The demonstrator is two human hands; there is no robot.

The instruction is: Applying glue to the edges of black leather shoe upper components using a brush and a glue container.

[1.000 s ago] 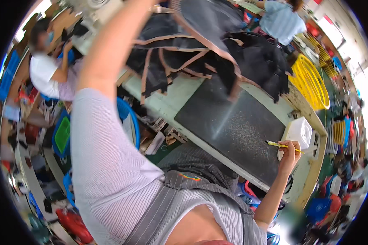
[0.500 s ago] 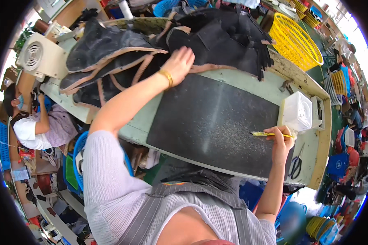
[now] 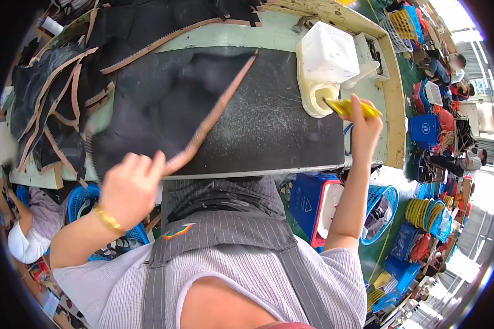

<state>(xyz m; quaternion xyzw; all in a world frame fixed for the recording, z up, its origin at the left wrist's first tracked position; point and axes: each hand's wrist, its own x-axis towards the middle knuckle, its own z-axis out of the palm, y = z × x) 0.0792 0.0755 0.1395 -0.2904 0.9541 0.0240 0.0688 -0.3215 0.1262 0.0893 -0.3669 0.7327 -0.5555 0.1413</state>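
My left hand [image 3: 130, 183] is closed on the near edge of a dark leather piece [image 3: 159, 104], at the front of the black work mat. A tan, notched strip runs along the piece's right edge. My right hand [image 3: 366, 126] grips a yellow-handled brush [image 3: 354, 108], blurred by motion. The brush's dark tip is at the mouth of a white glue pot [image 3: 318, 101]; whether it touches is hard to tell. Behind that mouth rises the pot's square, translucent white container [image 3: 332, 52].
More dark leather pieces with tan edges [image 3: 52, 104] lie heaped at the left and far side. The black mat [image 3: 280, 131] covers the bench's middle. A raised wooden rim [image 3: 396, 104] bounds the bench's right. Blue baskets [image 3: 380, 211] and a blue bin [image 3: 313, 203] stand below.
My left hand has come from the heap to the near edge, bringing a leather piece onto the mat. My right hand has moved the brush to the glue pot. The view has shifted.
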